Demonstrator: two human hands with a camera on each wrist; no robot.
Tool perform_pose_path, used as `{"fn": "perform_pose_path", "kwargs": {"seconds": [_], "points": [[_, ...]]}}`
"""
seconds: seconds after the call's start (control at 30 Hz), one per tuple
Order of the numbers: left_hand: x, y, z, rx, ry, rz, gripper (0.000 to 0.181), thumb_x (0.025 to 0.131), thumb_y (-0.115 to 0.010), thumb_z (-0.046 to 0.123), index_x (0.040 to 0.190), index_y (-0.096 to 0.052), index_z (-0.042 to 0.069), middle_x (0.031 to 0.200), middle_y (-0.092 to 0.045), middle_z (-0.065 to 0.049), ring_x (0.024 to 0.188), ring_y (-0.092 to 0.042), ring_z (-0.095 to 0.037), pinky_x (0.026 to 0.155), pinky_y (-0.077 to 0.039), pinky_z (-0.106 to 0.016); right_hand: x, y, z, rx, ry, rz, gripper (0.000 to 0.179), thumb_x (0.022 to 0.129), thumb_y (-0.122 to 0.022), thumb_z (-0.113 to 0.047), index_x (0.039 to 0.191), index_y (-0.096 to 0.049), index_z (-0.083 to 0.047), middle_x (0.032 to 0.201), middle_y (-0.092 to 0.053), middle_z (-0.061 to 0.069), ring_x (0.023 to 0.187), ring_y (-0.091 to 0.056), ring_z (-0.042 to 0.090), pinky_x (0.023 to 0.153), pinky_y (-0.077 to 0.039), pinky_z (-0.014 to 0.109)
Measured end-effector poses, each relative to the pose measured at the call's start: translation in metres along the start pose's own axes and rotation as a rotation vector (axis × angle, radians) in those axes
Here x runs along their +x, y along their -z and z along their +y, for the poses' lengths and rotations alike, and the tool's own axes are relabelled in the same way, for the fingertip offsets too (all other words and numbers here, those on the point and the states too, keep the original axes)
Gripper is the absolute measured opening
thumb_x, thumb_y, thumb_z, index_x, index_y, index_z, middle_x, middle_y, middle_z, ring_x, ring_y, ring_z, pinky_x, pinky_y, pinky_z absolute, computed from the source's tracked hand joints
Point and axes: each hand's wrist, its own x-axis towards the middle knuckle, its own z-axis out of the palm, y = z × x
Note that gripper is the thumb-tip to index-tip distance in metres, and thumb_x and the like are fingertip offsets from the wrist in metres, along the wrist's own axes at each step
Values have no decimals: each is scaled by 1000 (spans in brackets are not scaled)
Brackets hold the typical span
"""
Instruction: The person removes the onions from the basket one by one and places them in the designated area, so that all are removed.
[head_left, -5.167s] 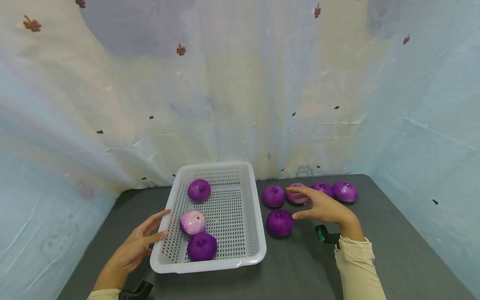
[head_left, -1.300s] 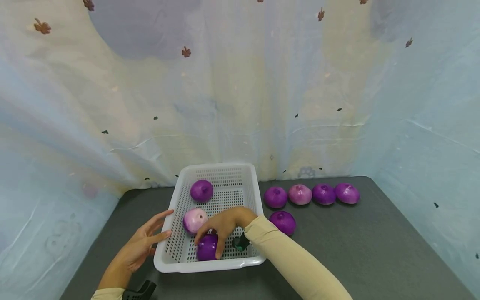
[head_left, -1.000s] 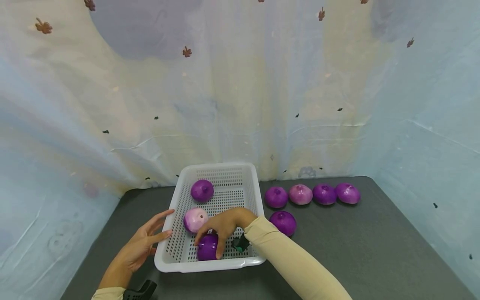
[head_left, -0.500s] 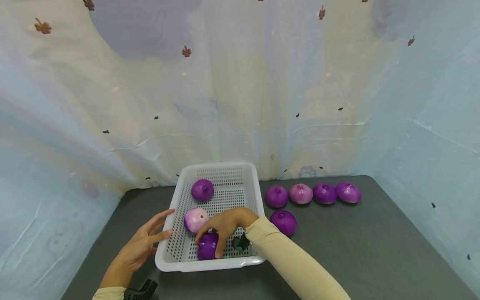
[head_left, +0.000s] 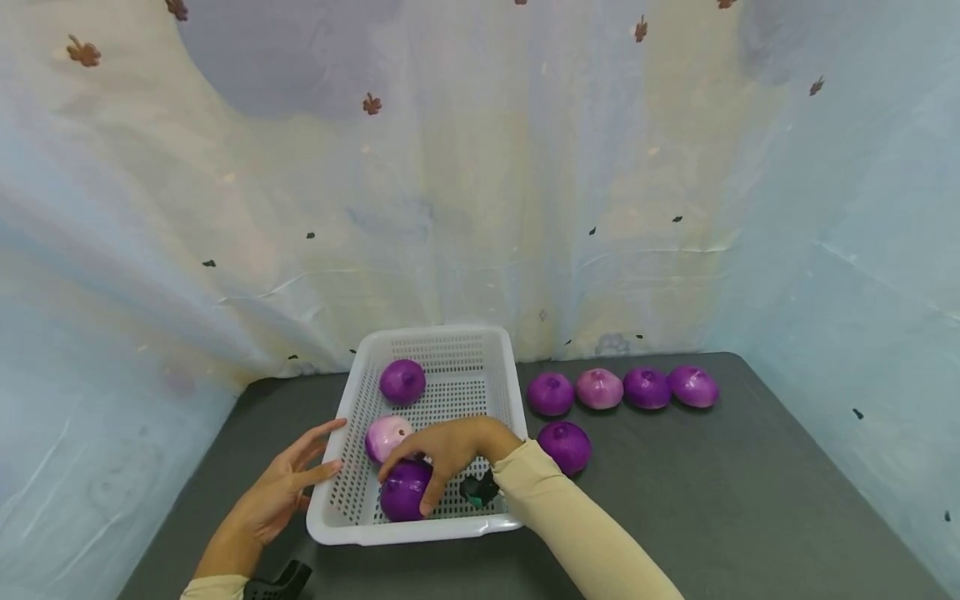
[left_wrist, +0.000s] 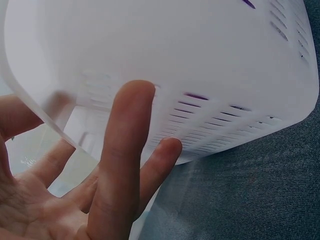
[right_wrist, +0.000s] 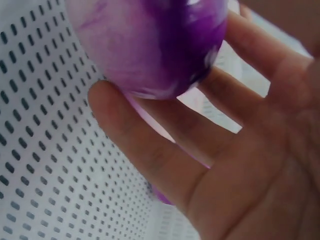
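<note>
My right hand [head_left: 442, 450] reaches into a white plastic basket [head_left: 517, 433]. Its fingers and thumb curl round a purple onion [head_left: 403, 492] near the basket's front; the right wrist view has this glossy onion [right_wrist: 160, 45] against the fingers. Just behind it sits a paler pink-and-purple onion [head_left: 387, 438]. Another purple onion [head_left: 402, 382] lies at the back left of the basket. Along the basket's left side, my left hand [head_left: 273, 492] touches the rim with fairly straight fingers. In the left wrist view, fingertips rest against the slotted wall [left_wrist: 210, 120].
Right of the basket, several onions stand in a row on the dark table [head_left: 712, 500], one of them pinkish [head_left: 599, 388]. A single onion [head_left: 565, 447] sits in front of them, partly behind my right sleeve. A patterned curtain [head_left: 480, 208] hangs behind and at both sides.
My right hand has gone from the onions on the table into the basket. In the last half second, it and the front onion have shifted slightly left. My left hand stays at the rim.
</note>
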Motion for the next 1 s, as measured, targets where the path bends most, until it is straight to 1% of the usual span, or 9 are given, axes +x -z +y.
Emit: {"fn": "perform_pose_path", "kwargs": {"seconds": [0.17,0.33,0.4,0.5,0.63,0.8,1.0], "points": [[-1,1,-1,-8,2,-13,68,99,-61,20,157,-26,25,162,-19,-19,116,-59,-27,82,-57,-55,-7,-1,-4,2,37,64,69,77,-87,-26,139,-56,-27,143,-50,-6,129,-45,4,104,-43,23],[-2,1,-1,-15,4,-19,68,100,-61,20,158,-25,25,162,-19,-20,115,-61,-26,82,-57,-55,-12,-1,-6,-49,92,137,70,78,-87,-28,140,-55,-26,143,-52,-3,128,-48,6,104,-43,22],[-3,1,-1,-17,3,-19,68,100,-60,20,158,-25,25,162,-19,-20,114,-61,-25,81,-57,-56,-15,0,-8,-63,101,170,72,77,-87,-29,141,-55,-26,143,-53,-2,129,-49,7,105,-43,22],[-3,1,-1,-19,3,-18,68,100,-61,20,157,-26,25,161,-20,-20,113,-62,-25,81,-57,-56,-21,1,-12,-58,120,210,72,76,-88,-27,141,-55,-24,144,-53,-1,130,-49,7,105,-43,22],[-3,0,0,-20,3,-17,67,100,-61,19,157,-26,25,160,-22,-19,112,-62,-24,81,-57,-56,-29,2,-17,-45,157,245,70,77,-87,-25,140,-56,-20,144,-55,0,131,-49,7,106,-42,21],[-3,0,1,-20,0,-26,68,100,-60,19,158,-25,25,160,-20,-19,114,-61,-24,82,-57,-56,-40,3,-20,-63,189,278,68,80,-85,-23,141,-55,-20,145,-54,-1,133,-49,7,108,-41,22],[-2,0,3,-23,1,-19,69,99,-61,19,158,-25,24,162,-18,-19,115,-60,-26,81,-57,-57,-52,2,-22,-53,187,314,70,80,-85,-21,142,-53,-21,148,-52,-2,135,-47,8,110,-41,23]]}}
